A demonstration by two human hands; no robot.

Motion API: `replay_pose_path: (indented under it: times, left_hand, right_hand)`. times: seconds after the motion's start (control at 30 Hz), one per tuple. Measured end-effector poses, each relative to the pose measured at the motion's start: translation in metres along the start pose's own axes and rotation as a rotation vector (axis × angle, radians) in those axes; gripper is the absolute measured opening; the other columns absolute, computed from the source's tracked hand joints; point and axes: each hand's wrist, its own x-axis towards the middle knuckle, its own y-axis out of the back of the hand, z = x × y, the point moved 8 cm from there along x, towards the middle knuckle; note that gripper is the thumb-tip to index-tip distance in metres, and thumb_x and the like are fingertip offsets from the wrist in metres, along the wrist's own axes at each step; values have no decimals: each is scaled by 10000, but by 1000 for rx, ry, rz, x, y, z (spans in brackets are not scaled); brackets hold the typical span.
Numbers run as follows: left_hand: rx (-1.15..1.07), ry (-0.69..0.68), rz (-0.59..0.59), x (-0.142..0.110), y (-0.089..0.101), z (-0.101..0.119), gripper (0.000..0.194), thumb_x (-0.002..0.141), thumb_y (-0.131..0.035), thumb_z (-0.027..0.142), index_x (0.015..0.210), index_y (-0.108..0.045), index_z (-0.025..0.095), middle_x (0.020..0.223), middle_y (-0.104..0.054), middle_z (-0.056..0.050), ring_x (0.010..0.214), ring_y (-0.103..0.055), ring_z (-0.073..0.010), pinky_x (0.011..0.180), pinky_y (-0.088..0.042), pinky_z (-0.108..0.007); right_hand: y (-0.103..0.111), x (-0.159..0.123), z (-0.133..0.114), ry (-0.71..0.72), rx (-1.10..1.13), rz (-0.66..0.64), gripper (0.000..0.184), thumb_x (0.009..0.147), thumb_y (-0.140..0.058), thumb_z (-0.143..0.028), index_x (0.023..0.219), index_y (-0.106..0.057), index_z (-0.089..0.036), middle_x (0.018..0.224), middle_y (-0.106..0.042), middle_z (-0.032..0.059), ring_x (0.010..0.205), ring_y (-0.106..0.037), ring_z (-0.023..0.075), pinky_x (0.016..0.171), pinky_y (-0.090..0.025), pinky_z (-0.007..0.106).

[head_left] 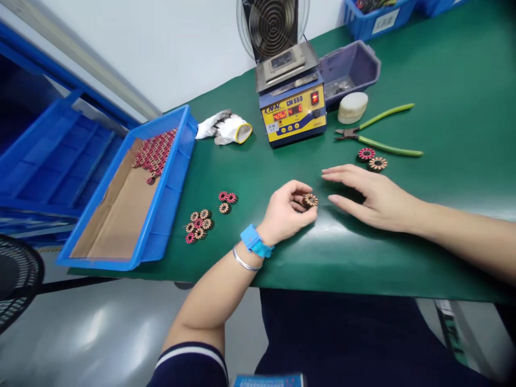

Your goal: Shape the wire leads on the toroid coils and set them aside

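Observation:
Between the fingertips of my left hand [288, 212] is a copper-wound toroid coil [310, 200], held just over the green table. My right hand [373, 199] is open a little to the right, thumb and fingers apart, with nothing in it. Beyond its knuckles lie a red-wound coil [366, 155] and a copper-coloured coil [378, 164]. Left of my left hand, a loose cluster of red and copper coils [198, 223] rests on the table, with a smaller group of three coils [224, 208] close by.
A blue tray [187, 156] with cardboard and many coils stands at the left. White gloves [226, 128], a yellow-fronted solder pot [293, 115], a grey bin [373, 67], a round white block [352, 107] and green-handled cutters [382, 142] lie toward the back.

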Motion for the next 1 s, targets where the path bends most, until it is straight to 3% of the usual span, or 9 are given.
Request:
replay_pose_path:
  times: [0.1, 0.2, 0.27, 0.53, 0.73, 1.0]
  left_hand:
    - [-126, 34, -53, -5, -11, -5, 399, 642, -802, 127, 966, -571, 158, 859, -659, 2, 699, -633, -60, 643, -548, -164]
    - [-174, 38, -63, -7, -11, -5, 444, 612, -870, 159, 929, -560, 160, 852, -678, -9, 755, -668, -86, 694, -571, -183]
    - [-160, 8, -74, -8, -10, -3, 433, 615, -883, 179, 915, -572, 153, 843, -680, -12, 758, -665, -89, 708, -573, -193]
    - [117, -282, -90, -11, -11, 19, 232, 775, -768, 166, 952, -619, 161, 930, -656, -33, 835, -656, -116, 804, -575, -255]
    - [30, -230, -142, -11, -15, 14, 242, 789, -752, 158, 974, -597, 174, 964, -616, -18, 845, -682, -109, 791, -624, -232]
    - [-9, -230, -151, -11, -15, 11, 259, 791, -747, 149, 991, -585, 178, 996, -615, -18, 898, -684, -112, 816, -632, -227]
  right_hand:
    - [3, 0, -6, -35, 288, 7, 381, 955, -656, -331, 1302, -633, -173, 1195, -710, 106, 1064, -713, 231, 951, -601, 367]
    - [-7, -1, -8, -77, 520, -80, 367, 890, -751, -323, 1233, -659, -231, 1112, -734, 47, 990, -729, 200, 912, -608, 324]
    - [-8, 0, -7, -97, 578, -71, 327, 868, -778, -313, 1170, -679, -237, 1107, -734, 42, 974, -727, 195, 898, -606, 317]
    - [-2, 6, -11, -69, 489, -51, 37, 891, -691, -261, 902, -701, -227, 1066, -700, 42, 775, -681, 157, 655, -570, 293]
    - [-3, 5, -9, -96, 457, -71, 70, 875, -679, -276, 844, -710, -221, 1024, -699, 46, 718, -659, 152, 604, -554, 292]
    - [3, 5, -15, 13, 304, -43, 107, 921, -633, -253, 867, -708, -200, 1037, -703, 65, 770, -690, 158, 656, -545, 285]
